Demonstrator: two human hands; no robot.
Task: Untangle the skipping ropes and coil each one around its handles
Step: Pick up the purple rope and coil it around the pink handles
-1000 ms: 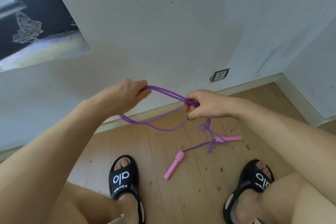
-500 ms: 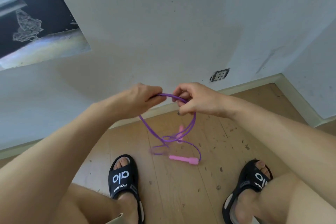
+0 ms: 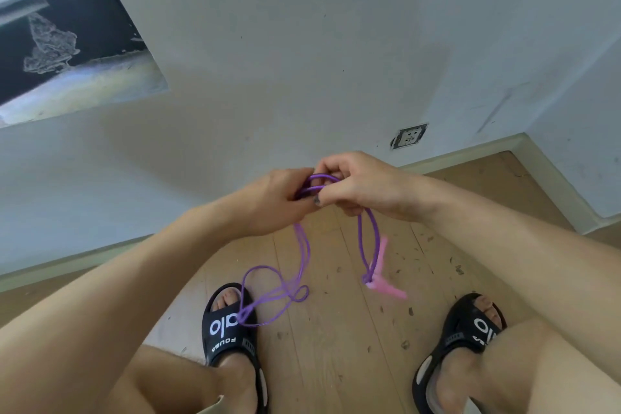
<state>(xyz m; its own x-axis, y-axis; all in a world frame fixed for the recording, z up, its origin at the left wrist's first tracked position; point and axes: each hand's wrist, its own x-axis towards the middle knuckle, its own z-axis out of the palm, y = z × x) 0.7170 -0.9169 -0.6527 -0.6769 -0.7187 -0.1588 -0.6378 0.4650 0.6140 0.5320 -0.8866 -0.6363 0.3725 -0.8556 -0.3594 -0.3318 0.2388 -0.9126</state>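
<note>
Both hands meet above the floor (image 3: 329,339); the left hand (image 3: 274,200) and right hand (image 3: 359,186) each pinch the purple rope (image 3: 304,255), whose loops dangle toward the left sandal (image 3: 232,323), pink handles (image 3: 381,274) hanging blurred beside

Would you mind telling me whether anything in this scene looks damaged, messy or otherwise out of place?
Two things stand out. The wall socket near the skirting sits crooked, tilted against the floor line. The wooden floor is littered with small dark flecks of debris. The purple rope hangs in tangled loops from both hands, which fits the job.
</note>
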